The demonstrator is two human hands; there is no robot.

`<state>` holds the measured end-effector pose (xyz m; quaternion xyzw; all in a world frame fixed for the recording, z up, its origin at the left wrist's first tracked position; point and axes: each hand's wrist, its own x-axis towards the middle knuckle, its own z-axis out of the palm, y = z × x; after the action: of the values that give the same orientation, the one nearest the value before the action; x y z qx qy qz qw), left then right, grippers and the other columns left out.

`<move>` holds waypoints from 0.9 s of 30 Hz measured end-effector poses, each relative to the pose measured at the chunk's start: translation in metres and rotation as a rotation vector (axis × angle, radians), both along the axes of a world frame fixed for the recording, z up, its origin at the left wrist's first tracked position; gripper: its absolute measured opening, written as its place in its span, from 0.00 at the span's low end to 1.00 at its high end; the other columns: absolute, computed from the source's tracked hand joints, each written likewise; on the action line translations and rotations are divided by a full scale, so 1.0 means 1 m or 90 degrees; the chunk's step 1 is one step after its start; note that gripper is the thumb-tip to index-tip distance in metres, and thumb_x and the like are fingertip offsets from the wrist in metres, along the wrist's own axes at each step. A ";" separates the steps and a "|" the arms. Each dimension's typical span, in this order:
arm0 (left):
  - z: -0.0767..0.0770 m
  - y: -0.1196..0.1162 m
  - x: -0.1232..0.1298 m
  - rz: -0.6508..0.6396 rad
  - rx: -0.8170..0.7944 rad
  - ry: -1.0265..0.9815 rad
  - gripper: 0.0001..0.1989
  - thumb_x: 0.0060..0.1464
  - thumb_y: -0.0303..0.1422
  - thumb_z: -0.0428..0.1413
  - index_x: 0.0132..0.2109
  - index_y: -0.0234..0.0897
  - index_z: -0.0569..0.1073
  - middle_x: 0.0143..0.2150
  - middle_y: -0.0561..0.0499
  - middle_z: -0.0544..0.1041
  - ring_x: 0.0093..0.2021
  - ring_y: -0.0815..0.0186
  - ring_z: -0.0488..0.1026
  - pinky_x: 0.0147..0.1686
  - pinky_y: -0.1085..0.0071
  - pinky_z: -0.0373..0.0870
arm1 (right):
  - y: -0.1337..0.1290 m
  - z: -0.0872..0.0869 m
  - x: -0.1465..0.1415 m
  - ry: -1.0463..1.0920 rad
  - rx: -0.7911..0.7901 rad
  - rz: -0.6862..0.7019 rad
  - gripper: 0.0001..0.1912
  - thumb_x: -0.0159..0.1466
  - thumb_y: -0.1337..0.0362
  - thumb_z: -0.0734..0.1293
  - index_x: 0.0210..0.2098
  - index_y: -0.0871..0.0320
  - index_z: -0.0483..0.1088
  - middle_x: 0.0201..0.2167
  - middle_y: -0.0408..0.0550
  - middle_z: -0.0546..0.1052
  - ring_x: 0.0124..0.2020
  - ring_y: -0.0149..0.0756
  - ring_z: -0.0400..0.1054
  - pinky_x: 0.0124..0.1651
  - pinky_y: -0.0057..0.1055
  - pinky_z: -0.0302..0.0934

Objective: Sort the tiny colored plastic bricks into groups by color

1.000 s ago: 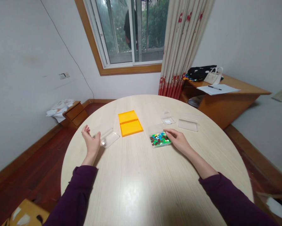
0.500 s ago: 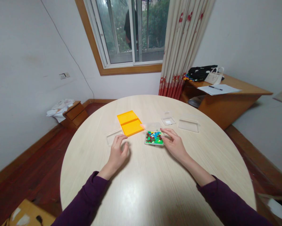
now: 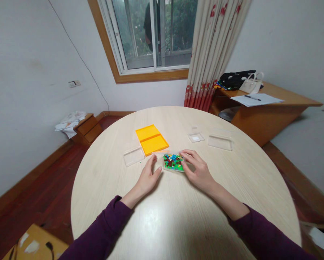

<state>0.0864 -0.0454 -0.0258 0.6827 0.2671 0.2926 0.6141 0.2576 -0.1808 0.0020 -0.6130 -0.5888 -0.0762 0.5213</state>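
Note:
Small green, blue, brown and yellow building pieces (image 3: pixel 170 162) fill a clear plastic box low over or on the table in front of me. My right hand (image 3: pixel 198 171) grips the right end of this box, with fingers at the back corner and thumb at the near side. Thumb and fingers apart, my left hand (image 3: pixel 147 177) is curved beside the box's left end. Whether its fingertips touch the clear plastic there is hard to make out. A yellow open case (image 3: pixel 152 139) lies beyond my left hand, next to a clear shallow tray (image 3: pixel 133 156).
On the round table (image 3: pixel 110 180), a small clear case (image 3: pixel 196 137) and a long clear tray (image 3: pixel 219 142) sit at the back right. One tiny green piece lies near the left tray. Behind stands a wooden desk (image 3: pixel 281 108) with a handbag (image 3: pixel 251 85) and papers.
My left hand has moved right, toward the box. The box has shifted slightly left and toward me with my right hand on it. The view has turned a little.

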 end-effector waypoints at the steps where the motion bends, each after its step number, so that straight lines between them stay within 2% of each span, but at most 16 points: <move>1: 0.001 -0.002 0.001 0.008 0.006 -0.001 0.27 0.54 0.37 0.59 0.60 0.36 0.65 0.66 0.36 0.64 0.66 0.53 0.61 0.68 0.53 0.50 | 0.000 0.000 0.000 -0.007 -0.001 -0.001 0.16 0.68 0.67 0.61 0.53 0.55 0.73 0.47 0.56 0.74 0.50 0.42 0.72 0.49 0.41 0.73; 4: 0.009 -0.004 0.002 0.049 0.064 -0.015 0.19 0.55 0.34 0.57 0.54 0.37 0.69 0.58 0.39 0.70 0.60 0.54 0.67 0.64 0.52 0.56 | 0.000 0.000 0.001 -0.019 -0.003 -0.007 0.17 0.68 0.67 0.61 0.54 0.55 0.73 0.48 0.56 0.75 0.50 0.42 0.72 0.50 0.41 0.72; 6: 0.018 -0.003 -0.003 0.094 0.171 -0.007 0.14 0.55 0.32 0.56 0.49 0.38 0.71 0.51 0.41 0.71 0.56 0.54 0.68 0.63 0.52 0.58 | -0.001 -0.001 0.002 -0.024 -0.002 -0.012 0.17 0.68 0.67 0.61 0.54 0.55 0.73 0.48 0.56 0.75 0.50 0.42 0.72 0.50 0.41 0.72; 8: 0.029 -0.001 -0.016 0.131 0.281 0.023 0.11 0.55 0.31 0.54 0.46 0.39 0.72 0.49 0.42 0.70 0.55 0.54 0.67 0.62 0.53 0.60 | -0.002 -0.001 0.003 -0.034 -0.002 -0.019 0.17 0.68 0.67 0.61 0.54 0.55 0.72 0.47 0.56 0.75 0.49 0.42 0.72 0.50 0.42 0.72; 10: 0.037 0.003 -0.037 0.162 0.347 0.060 0.10 0.55 0.30 0.53 0.46 0.39 0.72 0.49 0.42 0.68 0.55 0.54 0.66 0.61 0.53 0.61 | -0.003 -0.002 0.003 -0.044 0.001 -0.028 0.17 0.68 0.67 0.62 0.54 0.55 0.72 0.47 0.56 0.75 0.49 0.42 0.73 0.50 0.42 0.72; 11: 0.039 0.006 -0.050 0.191 0.362 0.076 0.11 0.56 0.31 0.53 0.47 0.40 0.71 0.50 0.42 0.67 0.55 0.54 0.66 0.62 0.52 0.59 | -0.003 -0.003 0.004 -0.048 0.005 -0.030 0.16 0.68 0.67 0.62 0.54 0.55 0.72 0.47 0.56 0.75 0.49 0.42 0.72 0.50 0.41 0.72; 13: 0.039 0.012 -0.077 0.302 0.370 0.087 0.12 0.58 0.33 0.52 0.49 0.40 0.69 0.52 0.42 0.66 0.58 0.53 0.64 0.65 0.51 0.55 | -0.003 -0.004 0.004 -0.048 0.014 -0.029 0.16 0.68 0.68 0.63 0.54 0.55 0.72 0.47 0.56 0.75 0.49 0.42 0.72 0.50 0.41 0.72; 15: 0.033 0.017 -0.100 0.395 0.331 0.110 0.17 0.60 0.36 0.49 0.55 0.38 0.66 0.57 0.39 0.65 0.63 0.52 0.60 0.68 0.51 0.48 | -0.003 -0.005 0.004 -0.044 0.019 -0.021 0.16 0.68 0.68 0.63 0.53 0.55 0.73 0.48 0.56 0.75 0.49 0.42 0.72 0.50 0.40 0.73; 16: 0.028 0.020 -0.108 0.410 0.289 0.134 0.20 0.61 0.38 0.48 0.57 0.37 0.64 0.61 0.37 0.63 0.66 0.51 0.57 0.69 0.51 0.45 | -0.002 -0.006 0.004 -0.041 0.019 -0.018 0.16 0.67 0.68 0.63 0.53 0.55 0.73 0.48 0.56 0.75 0.49 0.42 0.72 0.50 0.40 0.73; 19: 0.011 0.024 -0.115 0.343 0.165 0.225 0.26 0.59 0.41 0.50 0.61 0.32 0.62 0.68 0.32 0.58 0.71 0.47 0.49 0.70 0.50 0.32 | -0.002 -0.005 0.003 -0.034 0.019 -0.018 0.16 0.68 0.67 0.63 0.53 0.54 0.73 0.48 0.55 0.75 0.49 0.44 0.72 0.50 0.42 0.73; 22: 0.002 0.019 -0.105 0.252 0.184 0.278 0.31 0.57 0.42 0.52 0.63 0.29 0.59 0.70 0.29 0.55 0.73 0.45 0.45 0.69 0.48 0.27 | -0.003 -0.003 0.003 -0.054 0.033 -0.024 0.16 0.68 0.67 0.63 0.54 0.54 0.73 0.48 0.55 0.75 0.49 0.43 0.73 0.51 0.42 0.72; 27: 0.002 -0.001 -0.088 0.207 0.222 0.279 0.35 0.57 0.44 0.53 0.64 0.26 0.59 0.71 0.25 0.52 0.73 0.43 0.42 0.69 0.47 0.27 | -0.004 -0.003 0.005 -0.098 0.047 -0.023 0.17 0.68 0.68 0.62 0.54 0.54 0.73 0.49 0.56 0.75 0.50 0.43 0.73 0.52 0.40 0.71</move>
<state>-0.0015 -0.0468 -0.0235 0.7727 0.4442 0.2740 0.3613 0.2622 -0.1847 -0.0005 -0.5960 -0.6128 -0.1539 0.4956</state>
